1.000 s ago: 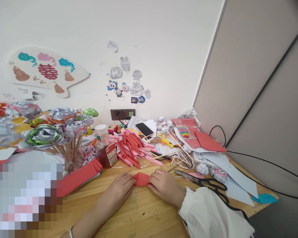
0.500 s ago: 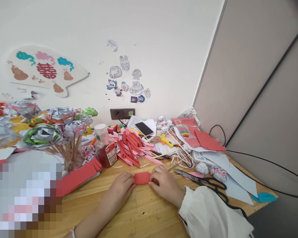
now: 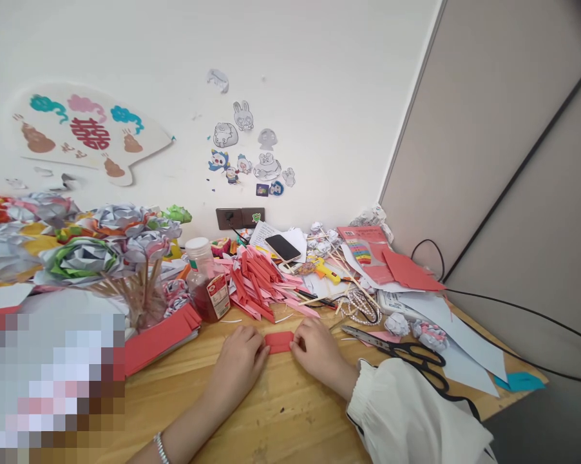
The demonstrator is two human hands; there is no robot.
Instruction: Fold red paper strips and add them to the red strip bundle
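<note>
A small folded red paper strip [image 3: 279, 342] lies flat on the wooden table [image 3: 281, 412]. My left hand [image 3: 239, 365] presses its left end with curled fingers, and my right hand [image 3: 318, 351] pinches its right end. Both hands rest on the table top. Just behind the strip lies a heap of folded red and pink paper strips [image 3: 254, 283].
Black-handled scissors [image 3: 397, 351] lie right of my right hand. A bottle with red liquid [image 3: 204, 281], paper flowers on sticks [image 3: 102, 251], a stack of red paper [image 3: 160, 335], a phone [image 3: 282, 247], a yellow glue gun [image 3: 325, 271], crumpled paper balls and cables crowd the table's back and right.
The red strip has been pressed flatter and narrower between my hands. The view has shifted slightly, and both hands sit a bit closer to the strip pile.
</note>
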